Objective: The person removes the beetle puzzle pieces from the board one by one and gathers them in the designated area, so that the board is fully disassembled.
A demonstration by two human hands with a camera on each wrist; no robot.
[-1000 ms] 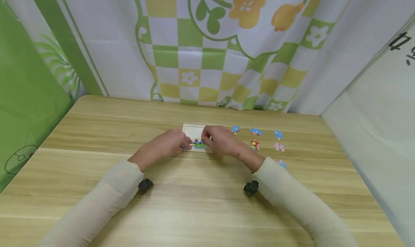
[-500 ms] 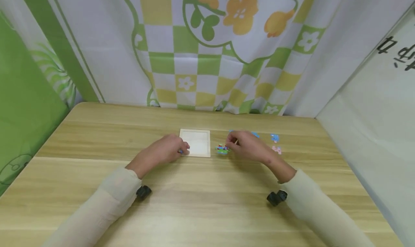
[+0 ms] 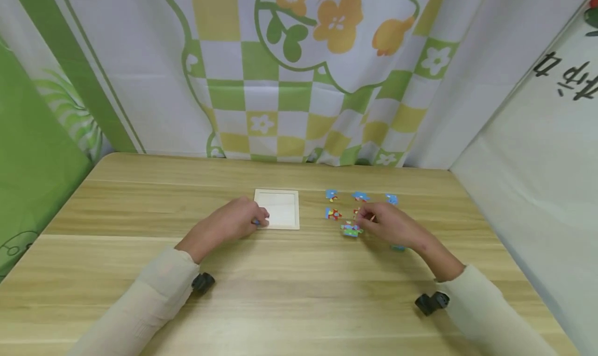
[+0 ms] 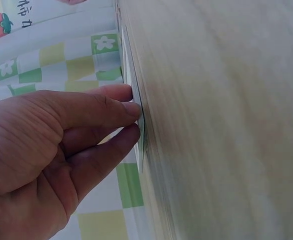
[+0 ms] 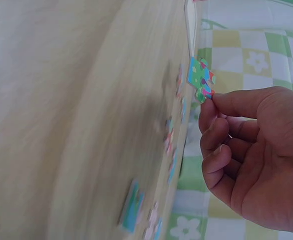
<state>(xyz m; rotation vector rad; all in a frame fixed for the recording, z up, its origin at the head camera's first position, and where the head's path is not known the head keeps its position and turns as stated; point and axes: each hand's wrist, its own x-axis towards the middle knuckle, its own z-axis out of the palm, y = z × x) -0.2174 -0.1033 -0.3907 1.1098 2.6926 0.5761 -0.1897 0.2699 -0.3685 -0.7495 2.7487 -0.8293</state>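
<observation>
In the head view my right hand (image 3: pixel 394 225) pinches a green jigsaw piece (image 3: pixel 351 231) with pink and blue marks, over the right side of the table. The right wrist view shows that piece (image 5: pixel 196 75) between thumb and index finger, raised off the tabletop, the other fingers curled. My left hand (image 3: pixel 233 220) is at the left front corner of a square, pale wooden puzzle tray (image 3: pixel 282 208). A bit of a blue jigsaw piece (image 3: pixel 256 222) shows at its pinched fingertips; most of it is hidden. In the left wrist view the left hand's fingertips (image 4: pixel 131 111) meet at the tray's edge.
Loose jigsaw pieces lie right of the tray: a blue one (image 3: pixel 331 194), another blue one (image 3: pixel 361 196), a third blue one (image 3: pixel 391 199) and a red and yellow one (image 3: pixel 333 214). A blue-green piece (image 3: pixel 398 247) lies nearer. A patterned curtain (image 3: pixel 299 96) hangs behind the table (image 3: pixel 299 288).
My right hand has moved right, carrying the green jigsaw piece from over the tray to beside the loose pieces. My left hand stays by the tray's left front corner.
</observation>
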